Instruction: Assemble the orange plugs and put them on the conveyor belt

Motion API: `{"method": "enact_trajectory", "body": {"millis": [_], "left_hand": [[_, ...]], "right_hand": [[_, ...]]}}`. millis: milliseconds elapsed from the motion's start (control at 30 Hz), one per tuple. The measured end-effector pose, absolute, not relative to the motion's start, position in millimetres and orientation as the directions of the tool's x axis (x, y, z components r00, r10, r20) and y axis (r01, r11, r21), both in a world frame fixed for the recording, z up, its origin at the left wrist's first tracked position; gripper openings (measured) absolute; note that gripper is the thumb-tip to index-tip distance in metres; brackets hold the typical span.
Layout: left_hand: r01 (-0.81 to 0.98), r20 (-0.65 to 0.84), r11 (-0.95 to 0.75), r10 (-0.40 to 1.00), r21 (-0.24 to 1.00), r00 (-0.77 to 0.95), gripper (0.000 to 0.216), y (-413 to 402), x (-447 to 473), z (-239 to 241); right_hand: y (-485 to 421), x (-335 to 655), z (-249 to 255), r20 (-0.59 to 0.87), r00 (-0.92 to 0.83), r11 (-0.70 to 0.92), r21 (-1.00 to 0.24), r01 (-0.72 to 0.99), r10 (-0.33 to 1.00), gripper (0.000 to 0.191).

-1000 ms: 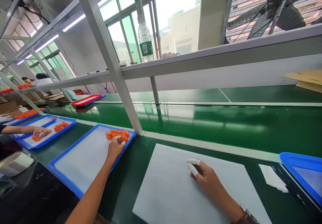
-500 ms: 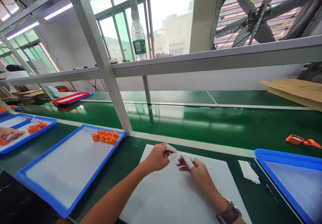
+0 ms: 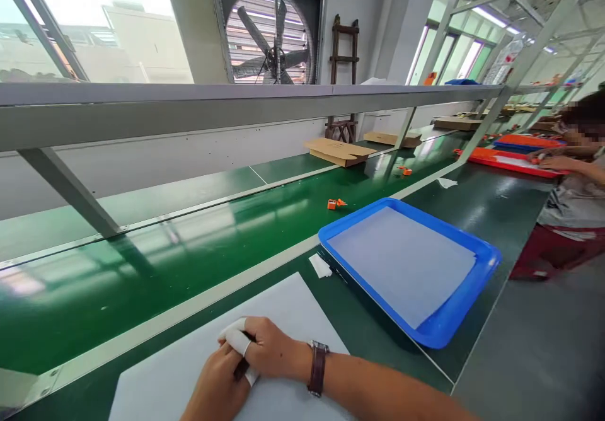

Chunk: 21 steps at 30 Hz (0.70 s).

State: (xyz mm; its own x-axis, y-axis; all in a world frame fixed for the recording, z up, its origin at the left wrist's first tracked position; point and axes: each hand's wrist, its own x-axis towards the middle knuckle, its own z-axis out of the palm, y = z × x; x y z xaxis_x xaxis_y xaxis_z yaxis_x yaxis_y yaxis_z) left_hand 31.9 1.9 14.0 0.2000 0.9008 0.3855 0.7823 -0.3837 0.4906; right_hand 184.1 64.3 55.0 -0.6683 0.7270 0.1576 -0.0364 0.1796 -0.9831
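Observation:
Both of my hands rest together at the bottom of the view on a white sheet [image 3: 288, 301]. My right hand [image 3: 271, 351], with a brown wristwatch, has white finger cots and curls over my left hand [image 3: 215, 391]. The fingers of both are closed and pinch at the same spot, where a small dark piece [image 3: 241, 369] shows between them; I cannot make out what it is. To the right stands a blue tray [image 3: 444, 334] lined with white paper.
A green conveyor belt [image 3: 189, 238] runs behind the sheet, with small orange parts [image 3: 333, 204] lying on it. A white scrap [image 3: 320, 265] lies by the tray. Folded cardboard [image 3: 340, 151] sits farther back. A co-worker [image 3: 574, 188] works at red trays [image 3: 510, 161] on the right.
The view has swung to the right, so the left tray with orange parts is out of sight. My left hand came from that tray to meet my right hand on the sheet.

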Motion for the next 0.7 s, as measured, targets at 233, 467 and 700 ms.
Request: {"method": "enact_trajectory", "body": {"millis": [233,467,700], "left_hand": [[0.823,0.396,-0.399,0.888,0.404,0.236,0.018,7,28,10],[0.868,0.382,-0.339,0.904,0.362,0.194,0.015,-2,32,12],[0.869,0.297,-0.269,0.943,0.416,0.151,0.014,-2,36,23]], "right_hand": [[66,187,56,0.15,-0.681,0.214,-0.977,0.011,0.717,0.031],[65,188,59,0.142,-0.711,0.201,-0.98,-0.002,0.689,0.029],[71,185,60,0.124,-0.74,0.206,-0.978,0.021,0.661,0.027]]}}
